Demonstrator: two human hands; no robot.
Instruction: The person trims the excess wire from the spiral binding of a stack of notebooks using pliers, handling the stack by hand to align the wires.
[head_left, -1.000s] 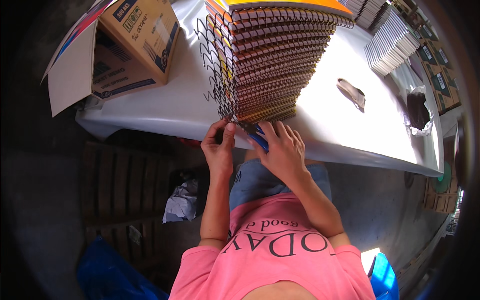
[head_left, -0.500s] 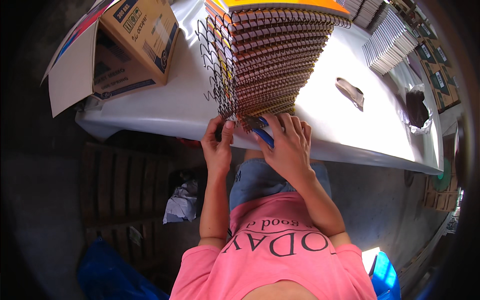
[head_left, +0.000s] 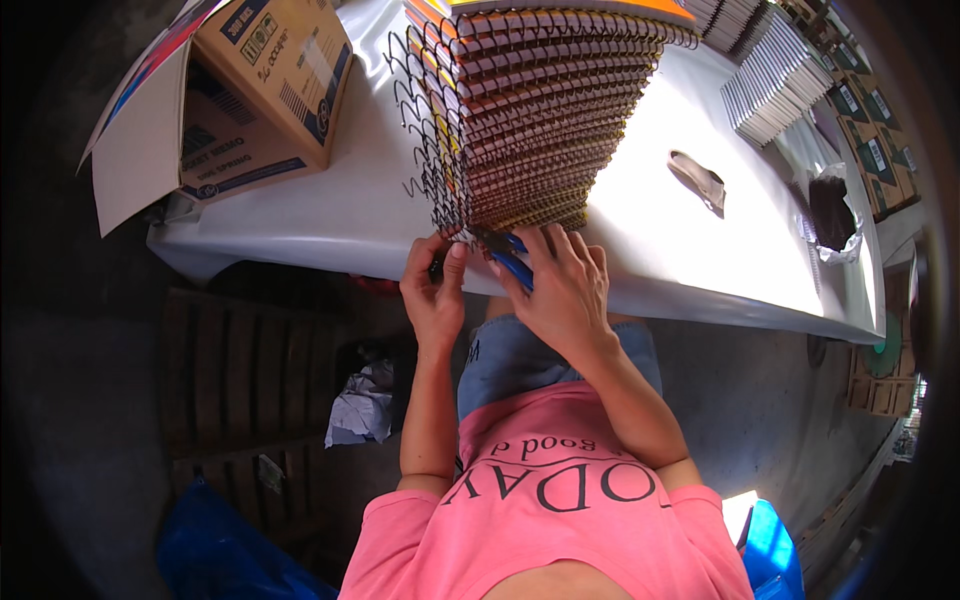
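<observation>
A tall stack of spiral-bound notebooks (head_left: 545, 120) stands at the table's near edge, its black wire coils facing me. Loose coil ends stick out along its left side. My right hand (head_left: 565, 285) is closed round blue-handled pliers (head_left: 514, 268), whose jaws reach the coils low on the stack. Just left of the jaws, my left hand (head_left: 434, 290) pinches at a coil end (head_left: 458, 236) at the lower left corner. The thumb and forefinger come together there, and the exact grip is partly hidden.
An open cardboard box (head_left: 262, 100) sits on the white-covered table (head_left: 330, 225) at the left. To the right lie a beige curved object (head_left: 697, 182) and a dark item in a clear plastic bag (head_left: 832, 215). More notebooks (head_left: 778, 85) are stacked at the far right.
My right hand and the pliers have shifted slightly left, bringing the jaws closer to my left fingers. My left hand stays almost in place.
</observation>
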